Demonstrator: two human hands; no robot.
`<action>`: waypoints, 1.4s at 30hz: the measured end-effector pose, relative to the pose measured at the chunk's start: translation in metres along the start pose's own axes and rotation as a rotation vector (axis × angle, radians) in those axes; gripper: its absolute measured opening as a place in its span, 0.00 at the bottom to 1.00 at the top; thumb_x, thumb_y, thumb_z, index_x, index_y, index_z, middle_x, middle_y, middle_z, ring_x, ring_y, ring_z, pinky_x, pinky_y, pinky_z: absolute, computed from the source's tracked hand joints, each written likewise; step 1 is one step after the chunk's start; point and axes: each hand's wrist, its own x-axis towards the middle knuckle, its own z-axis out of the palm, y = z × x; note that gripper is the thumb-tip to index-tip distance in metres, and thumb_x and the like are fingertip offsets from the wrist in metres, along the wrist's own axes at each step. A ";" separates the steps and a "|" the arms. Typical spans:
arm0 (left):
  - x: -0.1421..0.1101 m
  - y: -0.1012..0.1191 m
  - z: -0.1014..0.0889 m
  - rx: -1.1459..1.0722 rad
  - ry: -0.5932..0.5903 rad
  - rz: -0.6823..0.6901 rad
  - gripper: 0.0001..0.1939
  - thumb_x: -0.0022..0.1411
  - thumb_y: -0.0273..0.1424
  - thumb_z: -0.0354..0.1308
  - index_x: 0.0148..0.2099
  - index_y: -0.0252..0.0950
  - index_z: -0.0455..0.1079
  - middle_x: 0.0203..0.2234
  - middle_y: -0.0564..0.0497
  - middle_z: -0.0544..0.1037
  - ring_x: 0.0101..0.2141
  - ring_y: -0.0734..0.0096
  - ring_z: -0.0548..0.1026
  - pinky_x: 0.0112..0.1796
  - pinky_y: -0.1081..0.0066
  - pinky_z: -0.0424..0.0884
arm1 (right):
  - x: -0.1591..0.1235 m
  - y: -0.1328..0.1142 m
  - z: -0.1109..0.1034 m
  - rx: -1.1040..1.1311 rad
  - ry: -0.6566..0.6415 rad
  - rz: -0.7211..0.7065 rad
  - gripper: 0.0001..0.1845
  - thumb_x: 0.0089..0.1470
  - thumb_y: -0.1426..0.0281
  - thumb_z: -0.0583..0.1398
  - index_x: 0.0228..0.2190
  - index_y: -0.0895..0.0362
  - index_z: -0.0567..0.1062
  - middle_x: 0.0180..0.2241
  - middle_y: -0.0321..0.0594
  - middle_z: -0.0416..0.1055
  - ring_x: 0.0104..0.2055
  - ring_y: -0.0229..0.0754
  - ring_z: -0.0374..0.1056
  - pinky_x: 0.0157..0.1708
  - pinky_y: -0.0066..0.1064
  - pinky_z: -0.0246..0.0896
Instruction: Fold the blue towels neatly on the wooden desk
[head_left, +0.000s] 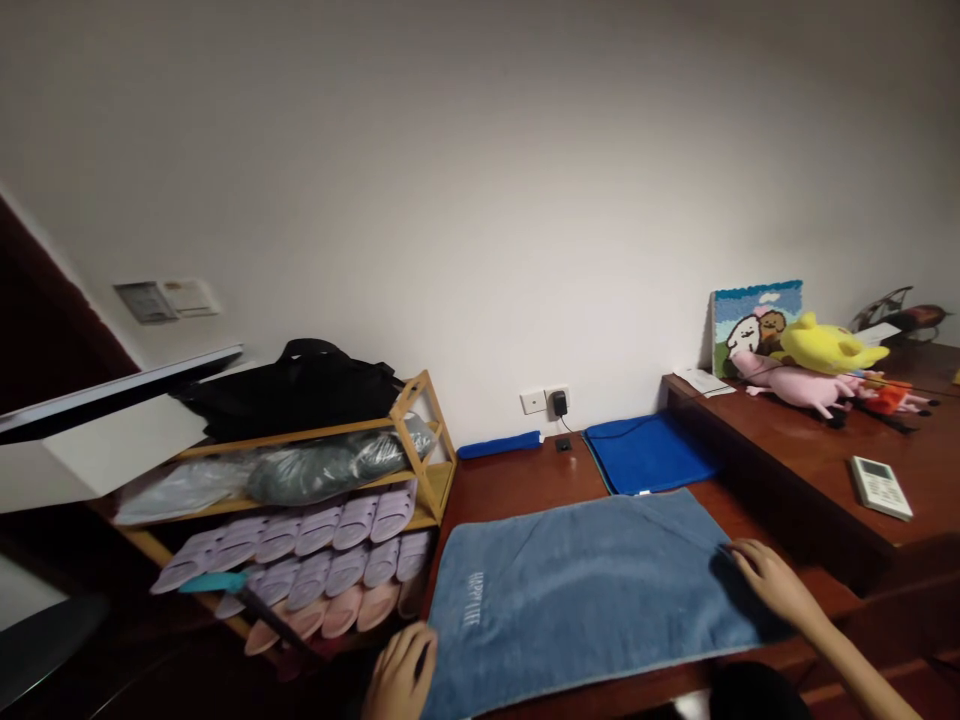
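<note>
A blue-grey towel (585,590) with white lettering near its left end lies spread on the reddish-brown desk, slightly rippled. Beside its lower left edge is my left hand (401,675), its fingers loosely bent and apart; the frame's bottom cuts off the wrist. My right hand (769,580) is over the towel's right edge, fingers stretched toward the left and casting a dark shadow on the fabric. Nothing shows in either hand. Behind the towel lies a folded bright-blue cloth (649,455), and a narrow blue roll (500,446) rests against the wall.
A wooden rack (431,480) with lilac slippers (352,520), pink slippers (341,612) and a black bag (300,385) stands left. On the raised desk section at right are plush toys (829,345), a dog picture (757,320) and a white remote (881,487). A charger (559,403) is plugged into the wall.
</note>
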 end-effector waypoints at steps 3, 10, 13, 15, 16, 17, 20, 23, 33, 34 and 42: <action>0.047 0.016 0.024 -0.016 -0.085 -0.003 0.20 0.71 0.43 0.48 0.47 0.46 0.81 0.49 0.47 0.85 0.53 0.56 0.82 0.57 0.55 0.77 | 0.043 -0.023 0.033 -0.055 -0.008 0.012 0.34 0.61 0.51 0.46 0.51 0.54 0.83 0.58 0.50 0.78 0.62 0.55 0.72 0.66 0.48 0.64; 0.068 -0.011 0.073 0.149 -0.193 -0.047 0.27 0.72 0.43 0.47 0.67 0.45 0.72 0.67 0.45 0.73 0.67 0.54 0.69 0.64 0.49 0.69 | 0.068 -0.001 0.080 -0.237 -0.142 -0.010 0.37 0.61 0.51 0.46 0.59 0.53 0.78 0.66 0.47 0.70 0.70 0.58 0.63 0.66 0.53 0.62; 0.063 -0.027 0.076 0.169 -0.184 -0.026 0.25 0.72 0.43 0.48 0.65 0.46 0.72 0.65 0.46 0.76 0.65 0.54 0.72 0.65 0.48 0.68 | 0.067 0.013 0.080 -0.264 -0.119 -0.020 0.34 0.61 0.52 0.46 0.57 0.49 0.79 0.65 0.43 0.71 0.69 0.58 0.63 0.67 0.55 0.60; 0.071 -0.031 0.075 0.141 -0.146 -0.047 0.24 0.72 0.43 0.47 0.62 0.44 0.76 0.61 0.45 0.79 0.62 0.52 0.75 0.65 0.47 0.68 | 0.073 0.008 0.079 -0.291 -0.114 0.005 0.33 0.62 0.55 0.46 0.59 0.49 0.78 0.65 0.44 0.71 0.70 0.57 0.63 0.69 0.58 0.56; 0.078 -0.031 0.075 0.113 -0.114 -0.064 0.24 0.73 0.43 0.47 0.60 0.44 0.77 0.61 0.44 0.79 0.62 0.51 0.75 0.64 0.47 0.68 | 0.078 0.002 0.079 -0.300 -0.117 0.011 0.33 0.63 0.56 0.45 0.60 0.50 0.77 0.66 0.44 0.70 0.70 0.57 0.61 0.70 0.58 0.54; 0.087 -0.029 0.076 0.082 -0.083 -0.078 0.24 0.73 0.43 0.47 0.59 0.43 0.77 0.61 0.43 0.79 0.61 0.50 0.75 0.64 0.48 0.68 | 0.084 -0.006 0.080 -0.306 -0.128 0.009 0.34 0.64 0.56 0.44 0.62 0.51 0.75 0.67 0.45 0.69 0.72 0.56 0.59 0.71 0.56 0.52; 0.114 -0.024 0.088 0.057 -0.084 -0.078 0.26 0.73 0.42 0.47 0.64 0.42 0.74 0.66 0.43 0.74 0.66 0.50 0.70 0.65 0.50 0.67 | 0.098 -0.027 0.090 -0.324 -0.207 0.000 0.37 0.67 0.54 0.42 0.68 0.53 0.67 0.71 0.44 0.61 0.75 0.54 0.52 0.73 0.53 0.48; 0.127 -0.023 0.105 0.172 -0.223 -0.071 0.29 0.73 0.42 0.46 0.71 0.43 0.67 0.71 0.46 0.68 0.70 0.52 0.64 0.68 0.48 0.61 | 0.100 -0.030 0.106 -0.375 -0.262 0.031 0.37 0.67 0.53 0.41 0.71 0.51 0.63 0.74 0.41 0.55 0.76 0.54 0.49 0.74 0.53 0.45; 0.118 -0.026 0.113 0.271 -0.298 -0.112 0.29 0.76 0.43 0.47 0.74 0.46 0.61 0.74 0.44 0.60 0.72 0.54 0.58 0.70 0.47 0.56 | 0.096 0.005 0.114 -0.462 -0.236 0.052 0.38 0.67 0.52 0.41 0.72 0.49 0.60 0.74 0.39 0.54 0.75 0.54 0.51 0.72 0.56 0.47; 0.118 -0.025 0.113 0.265 -0.290 -0.116 0.29 0.76 0.43 0.48 0.74 0.46 0.61 0.74 0.44 0.60 0.72 0.54 0.58 0.70 0.47 0.56 | 0.096 0.004 0.114 -0.466 -0.241 0.056 0.38 0.67 0.52 0.41 0.72 0.49 0.60 0.74 0.39 0.54 0.75 0.54 0.51 0.72 0.55 0.47; 0.113 -0.018 0.112 0.234 -0.213 -0.144 0.28 0.75 0.42 0.49 0.72 0.43 0.65 0.72 0.44 0.64 0.72 0.58 0.60 0.70 0.53 0.57 | 0.094 -0.003 0.108 -0.568 -0.308 0.126 0.38 0.67 0.55 0.41 0.73 0.48 0.56 0.76 0.38 0.50 0.76 0.55 0.48 0.72 0.55 0.47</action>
